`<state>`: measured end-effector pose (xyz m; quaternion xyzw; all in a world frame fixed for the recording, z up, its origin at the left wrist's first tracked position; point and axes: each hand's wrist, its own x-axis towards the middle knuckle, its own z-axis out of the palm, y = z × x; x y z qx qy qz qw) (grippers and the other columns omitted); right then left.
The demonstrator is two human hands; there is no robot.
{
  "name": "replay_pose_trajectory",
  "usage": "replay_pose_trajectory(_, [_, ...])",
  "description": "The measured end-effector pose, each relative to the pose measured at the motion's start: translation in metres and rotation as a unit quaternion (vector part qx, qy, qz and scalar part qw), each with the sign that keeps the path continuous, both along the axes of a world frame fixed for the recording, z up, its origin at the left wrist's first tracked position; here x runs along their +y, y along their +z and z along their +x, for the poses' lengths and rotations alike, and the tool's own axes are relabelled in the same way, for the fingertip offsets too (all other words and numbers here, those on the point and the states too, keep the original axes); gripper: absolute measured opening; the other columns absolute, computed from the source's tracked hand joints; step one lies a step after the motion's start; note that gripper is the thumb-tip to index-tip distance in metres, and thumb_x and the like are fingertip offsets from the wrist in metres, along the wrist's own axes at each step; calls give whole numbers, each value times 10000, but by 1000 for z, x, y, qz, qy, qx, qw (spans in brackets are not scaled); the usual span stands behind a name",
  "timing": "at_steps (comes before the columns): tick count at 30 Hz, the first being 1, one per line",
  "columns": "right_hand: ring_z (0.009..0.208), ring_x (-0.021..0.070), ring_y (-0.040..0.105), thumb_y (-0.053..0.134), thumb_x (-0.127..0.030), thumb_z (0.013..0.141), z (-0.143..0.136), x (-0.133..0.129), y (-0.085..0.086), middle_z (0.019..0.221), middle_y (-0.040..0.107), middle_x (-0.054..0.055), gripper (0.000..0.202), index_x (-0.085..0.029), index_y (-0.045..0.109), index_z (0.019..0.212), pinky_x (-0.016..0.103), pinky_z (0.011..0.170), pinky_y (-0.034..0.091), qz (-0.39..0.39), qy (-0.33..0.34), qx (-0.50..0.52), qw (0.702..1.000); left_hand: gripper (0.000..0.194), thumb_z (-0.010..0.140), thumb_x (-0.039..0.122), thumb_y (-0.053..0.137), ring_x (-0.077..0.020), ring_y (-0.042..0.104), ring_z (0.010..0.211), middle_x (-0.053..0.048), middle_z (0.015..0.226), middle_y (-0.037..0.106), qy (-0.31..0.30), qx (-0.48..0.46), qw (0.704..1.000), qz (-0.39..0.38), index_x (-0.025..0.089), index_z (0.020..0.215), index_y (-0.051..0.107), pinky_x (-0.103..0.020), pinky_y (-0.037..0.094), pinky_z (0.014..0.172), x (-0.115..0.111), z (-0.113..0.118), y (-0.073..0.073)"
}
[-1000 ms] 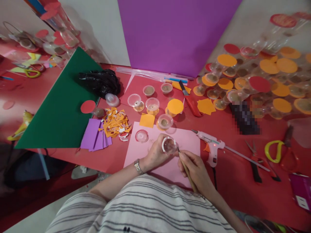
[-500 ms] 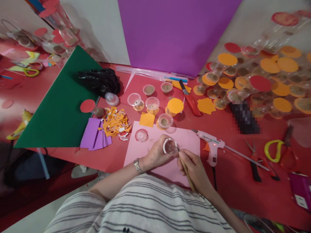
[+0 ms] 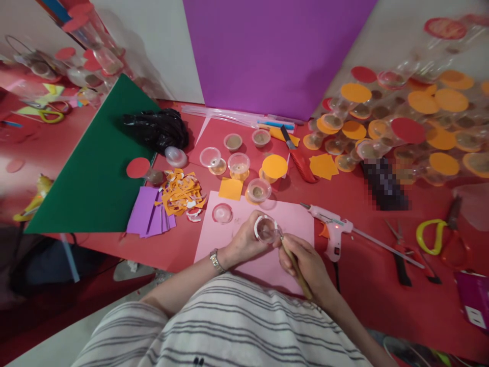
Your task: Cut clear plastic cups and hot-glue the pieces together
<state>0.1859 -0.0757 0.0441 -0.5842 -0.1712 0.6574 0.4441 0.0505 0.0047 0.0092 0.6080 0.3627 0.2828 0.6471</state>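
Note:
My left hand (image 3: pixel 247 238) is closed round a small clear plastic cup (image 3: pixel 266 230), its mouth tilted up toward me. White material lines part of the cup's rim. In my right hand (image 3: pixel 302 260) is a wooden-handled tool (image 3: pixel 296 269) with a thin tip touching the rim's right side; the exact kind of tip is too small to make out. Both hands are over a pink sheet (image 3: pixel 225 239). Beyond my left hand lies a round clear lid (image 3: pixel 222 213) with a reddish edge. Another clear cup (image 3: pixel 259 190) stands just past the sheet.
A pink glue gun (image 3: pixel 333 226) with a long glue stick lies right of the sheet, near pliers (image 3: pixel 401 260) and yellow-handled scissors (image 3: pixel 431 236). Orange paper scraps (image 3: pixel 182 192) and purple strips (image 3: pixel 144 212) lie left. Cup-and-bottle pieces with orange discs (image 3: pixel 354 130) crowd the right back.
The tool's tip has shifted slightly along the cup's right rim, and its handle has swung a little right. The cup has turned slightly in my left hand.

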Motion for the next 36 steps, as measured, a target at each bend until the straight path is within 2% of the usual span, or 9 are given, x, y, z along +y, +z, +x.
replay_pose_trajectory(5, [407,81,359,576,-587,853,6,-7,-6,492,457,-70,389,-203,566,792,219,414,257,32,21,-29,999,303,689,258,715,-122,612,712,-6,828,654,-8,27,1000,3,195,861,474,-242,511,652,4,0,8])
replay_pose_trajectory(9, [464,97,424,505,-597,898,12,-7,-6,572,496,-50,390,-219,555,813,220,440,320,72,20,-124,989,304,681,266,711,-120,592,694,3,818,627,-14,51,998,25,195,860,475,-241,498,634,5,1,13])
replay_pose_trajectory(12, [460,108,399,526,-555,880,15,-2,-4,551,446,-61,339,-231,531,782,230,433,316,97,51,-242,964,344,690,278,722,-124,590,686,1,822,620,-26,52,998,36,194,904,466,-244,486,623,3,0,10])
replay_pose_trajectory(15, [474,118,386,618,-499,785,15,4,-3,524,382,-81,281,-235,527,754,238,457,326,115,72,-361,922,379,715,292,719,-133,615,716,-15,863,636,-57,33,997,44,196,960,446,-251,497,642,0,-1,5])
replay_pose_trajectory(17, [471,119,381,630,-490,744,14,6,-3,515,373,-87,277,-239,513,731,242,471,337,108,74,-405,905,380,728,287,704,-138,632,742,-24,891,646,-75,19,996,53,200,981,434,-254,506,659,-1,-2,2])
replay_pose_trajectory(20, [454,116,374,617,-490,731,13,9,-2,498,389,-87,280,-245,488,692,242,473,341,97,87,-425,896,368,753,297,684,-140,643,748,-31,899,650,-84,12,994,65,204,989,417,-257,509,662,-2,-3,-3])
replay_pose_trajectory(24, [444,110,359,613,-489,738,14,10,-2,485,361,-90,302,-250,455,646,234,468,338,119,105,-435,886,384,764,305,682,-142,644,743,-41,908,656,-91,24,993,76,204,1010,405,-256,504,648,-2,-4,-4])
replay_pose_trajectory(31, [439,103,327,532,-460,842,19,8,-9,477,371,-75,359,-256,346,612,226,459,318,172,146,-487,844,401,778,308,681,-148,645,699,-27,860,647,-104,59,986,118,196,1050,408,-255,502,605,-3,-4,-2])
replay_pose_trajectory(36, [420,119,397,444,-416,910,22,10,-8,455,444,-47,334,-258,362,627,242,473,311,212,153,-509,820,421,774,301,689,-149,651,745,-33,917,631,-93,59,985,132,205,1073,407,-266,527,647,-4,-5,-5])
